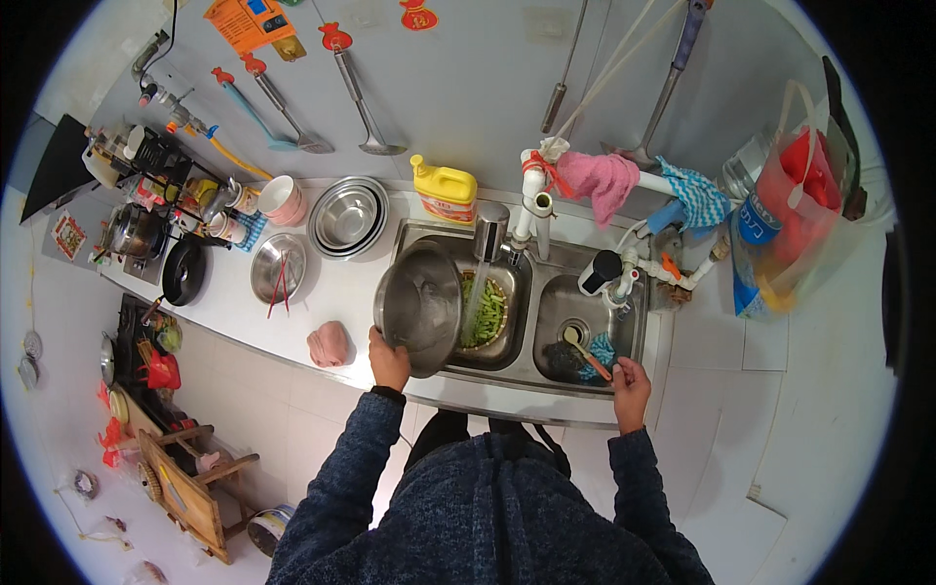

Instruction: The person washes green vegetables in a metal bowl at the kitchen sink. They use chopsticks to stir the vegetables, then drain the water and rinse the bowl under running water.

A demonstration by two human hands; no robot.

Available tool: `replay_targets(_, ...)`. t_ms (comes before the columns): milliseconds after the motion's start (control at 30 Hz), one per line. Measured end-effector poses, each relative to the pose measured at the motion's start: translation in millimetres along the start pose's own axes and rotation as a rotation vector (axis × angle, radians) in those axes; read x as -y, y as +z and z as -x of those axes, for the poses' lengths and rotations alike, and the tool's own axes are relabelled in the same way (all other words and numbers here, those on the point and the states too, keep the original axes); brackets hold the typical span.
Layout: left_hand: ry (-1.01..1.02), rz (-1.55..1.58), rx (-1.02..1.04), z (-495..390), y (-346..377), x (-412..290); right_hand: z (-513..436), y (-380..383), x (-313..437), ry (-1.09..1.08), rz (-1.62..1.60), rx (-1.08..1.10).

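Note:
My left hand [390,360] grips the near left rim of a large stainless steel bowl [423,307], tilted over the left sink basin [518,292]. Water [479,292] runs from the faucet [491,223] beside the bowl. Cut green vegetables [488,311] lie in a round basket in that basin, partly hidden by the bowl. At the near right corner of the right basin [548,322], my right hand [631,387] has curled fingers against the handle end of a brush [591,360]. Whether they grip it is unclear. A blue-and-white cloth [601,351] and a dark scrubber [564,357] lie in this basin.
On the counter stand nested steel bowls [348,216], a steel bowl with red chopsticks [278,269], a pink cloth [327,344] and a yellow jug [446,191]. White pipes [528,201] and a black-topped tap [601,272] rise behind the sink. Bags [786,212] hang at right.

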State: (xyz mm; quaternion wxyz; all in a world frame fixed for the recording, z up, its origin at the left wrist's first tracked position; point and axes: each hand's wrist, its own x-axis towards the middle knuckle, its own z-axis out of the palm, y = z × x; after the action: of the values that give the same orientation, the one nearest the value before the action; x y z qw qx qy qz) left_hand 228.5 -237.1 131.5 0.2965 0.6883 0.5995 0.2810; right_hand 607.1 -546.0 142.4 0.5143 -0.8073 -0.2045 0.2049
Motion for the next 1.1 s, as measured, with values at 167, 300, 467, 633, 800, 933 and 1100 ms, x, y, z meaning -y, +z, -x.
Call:
replay_targets(167,0.113,-0.267,0.001,3,2,-28,-2,-2,-1,-0.002,-0.016,-0.002)
replay_targets(300,0.089,-0.379,0.003,5,-8,-41,-1,-4,2,0.009,-0.041,-0.016)
replay_targets(467,0.208,-0.368,-0.113,-2,-13,-20,-7,-6,10,0.056,0.004,-0.037)
replay_targets(633,-0.253,0.354,0.046,-2,7,6,-27,-13,23,0.013,0.035,-0.039)
replay_targets(800,-0.946,0.817,0.245,9,44,-1,-50,-26,30,-0.072,0.128,-0.060)
replay_targets(933,-0.983,0.852,0.404,29,62,-21,-77,-39,33,-0.118,0.195,-0.077)
replay_targets(1100,-0.937,0.988,0.510,62,31,-26,-110,-51,39,-0.152,0.230,-0.122)
